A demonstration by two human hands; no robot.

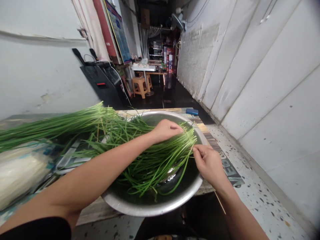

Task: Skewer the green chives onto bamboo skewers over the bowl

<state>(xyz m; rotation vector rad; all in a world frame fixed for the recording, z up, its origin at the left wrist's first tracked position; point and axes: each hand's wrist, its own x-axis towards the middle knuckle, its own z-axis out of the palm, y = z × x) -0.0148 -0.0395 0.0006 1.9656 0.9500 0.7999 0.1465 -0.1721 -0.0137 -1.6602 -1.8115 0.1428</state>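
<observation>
A bunch of long green garlic chives (160, 156) lies in a wide metal basin (155, 210), its pale stem ends toward the right rim. Across the chives reaches my left arm, and my left hand (167, 130) rests on the bunch near the stem ends, fingers bent and pressed together; what they pinch is hidden. At the right rim, my right hand (207, 161) has thumb and forefinger closed on a chive stalk at its pale end. Some shiny wet metal shows at the basin's bottom.
Another chive bundle (62, 123) lies left of the basin, above a plastic-wrapped white package (22, 170). A small blue box (192, 111) sits at the table's far edge. Beyond are a black machine (102, 80), brown stools (140, 87) and a white table (143, 67). A wall runs along the right.
</observation>
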